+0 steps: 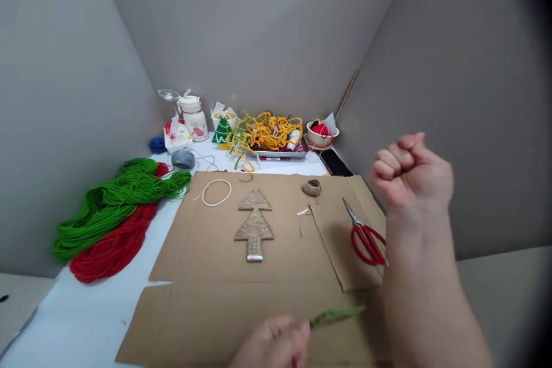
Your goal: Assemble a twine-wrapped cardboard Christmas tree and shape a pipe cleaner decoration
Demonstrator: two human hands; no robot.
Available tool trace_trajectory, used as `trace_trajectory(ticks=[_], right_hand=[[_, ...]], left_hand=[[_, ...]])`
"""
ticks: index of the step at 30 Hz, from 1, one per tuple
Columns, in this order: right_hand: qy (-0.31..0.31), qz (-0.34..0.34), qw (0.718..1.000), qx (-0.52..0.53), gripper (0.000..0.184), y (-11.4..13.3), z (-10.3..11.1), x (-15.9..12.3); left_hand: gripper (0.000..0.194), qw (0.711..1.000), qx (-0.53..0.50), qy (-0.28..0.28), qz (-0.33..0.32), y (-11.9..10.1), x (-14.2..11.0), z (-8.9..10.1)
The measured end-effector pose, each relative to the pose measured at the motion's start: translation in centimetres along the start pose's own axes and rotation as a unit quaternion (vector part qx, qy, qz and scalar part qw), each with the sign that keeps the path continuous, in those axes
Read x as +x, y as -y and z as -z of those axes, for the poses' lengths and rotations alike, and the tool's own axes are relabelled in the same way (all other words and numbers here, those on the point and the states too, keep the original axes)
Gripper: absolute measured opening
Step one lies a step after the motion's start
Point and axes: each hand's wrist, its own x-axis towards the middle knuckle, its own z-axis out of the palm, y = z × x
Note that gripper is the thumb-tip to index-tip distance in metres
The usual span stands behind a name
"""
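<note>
Thin green fuzzy strand (336, 315): pinched at one end in fingertips of left hand (271, 345), low over flat brown cardboard sheet (215, 310), free end pointing right. Right hand (411, 175): raised above the sheet, curled into a fist, contents impossible to tell. Best handled by keeping the pinch near the strand end and holding the strand taut and level. Twine-wrapped tree shape (254, 224) further back at centre. Red-handled scissors (364, 236) to the right, within reach. Green and red yarn hanks (116, 218) to the left.
</note>
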Motion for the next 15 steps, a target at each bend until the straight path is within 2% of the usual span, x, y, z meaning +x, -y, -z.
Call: trace_trajectory(ticks=[1,3,5,6,8,9,10,12,15], right_hand=[[0.043,0.018,0.997,-0.060,0.034,0.3,-0.8,-0.7],[0.097,0.105,0.972,-0.185,0.022,0.4,-2.9,-3.1],[0.155,0.154,0.918,-0.330,0.015,-0.3,-4.8,-5.9],[0.217,0.142,0.872,-0.416,0.018,-0.9,-5.5,-7.2],[0.379,0.076,0.754,-0.530,0.025,-2.5,-6.2,-9.2],[0.435,0.037,0.701,-0.564,0.029,-3.4,-6.2,-9.9],[0.464,0.007,0.659,-0.591,0.034,-4.4,-6.1,-10.3],[0.455,-0.031,0.609,-0.649,0.045,-6.0,-5.3,-10.5],[0.394,-0.034,0.580,-0.712,0.047,-7.6,-3.7,-10.1]], left_hand=[[0.053,0.999,-0.023,0.019,-0.011,-0.6,-0.2,0.3],[0.047,0.997,-0.077,0.016,-0.015,-2.3,-0.5,0.7],[0.042,0.998,-0.060,-0.009,-0.013,-4.5,-0.6,1.1],[0.039,0.999,-0.037,-0.017,-0.019,-5.6,-0.5,1.3],[0.035,1.000,-0.003,-0.003,-0.026,-7.6,-0.1,1.7],[0.031,0.999,0.002,-0.002,-0.048,-8.4,0.2,2.1],[0.030,0.997,0.017,-0.005,-0.070,-9.1,0.5,2.5],[0.020,0.994,0.061,0.005,-0.088,-10.1,0.9,3.5],[0.015,0.973,0.190,-0.018,-0.127,-10.6,1.6,5.4]])
